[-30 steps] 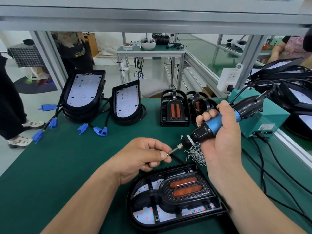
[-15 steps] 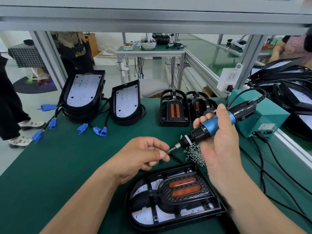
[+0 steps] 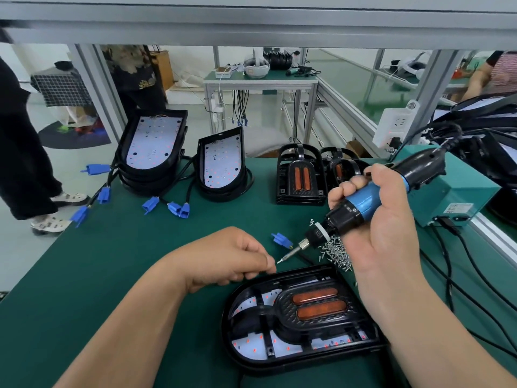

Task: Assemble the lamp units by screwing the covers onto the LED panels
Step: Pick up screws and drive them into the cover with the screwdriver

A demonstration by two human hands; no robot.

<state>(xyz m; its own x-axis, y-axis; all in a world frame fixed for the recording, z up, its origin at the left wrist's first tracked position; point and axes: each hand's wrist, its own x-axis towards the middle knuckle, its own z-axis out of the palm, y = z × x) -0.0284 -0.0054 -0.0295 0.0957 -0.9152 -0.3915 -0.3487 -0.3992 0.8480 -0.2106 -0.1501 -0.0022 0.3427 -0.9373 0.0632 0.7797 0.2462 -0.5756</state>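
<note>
- Unit: flat on the surface, near edge; cover seated on the panel; long axis left to right, rounded end left.
- Right hand: wrapped round the driver; bit slopes down and left.
- Left hand: fingers curled, thumb pressed to forefinger just beside the bit tip; whether a screw sits in the pinch cannot be told.
- Screws: loose pile under the driver, near the unit's far rim.
- Governing relation: the unit lies below the bit tip and nearer the person; the driver probably needs raising upright over a cover hole; the right hand is nearer the unit's right end.
</note>
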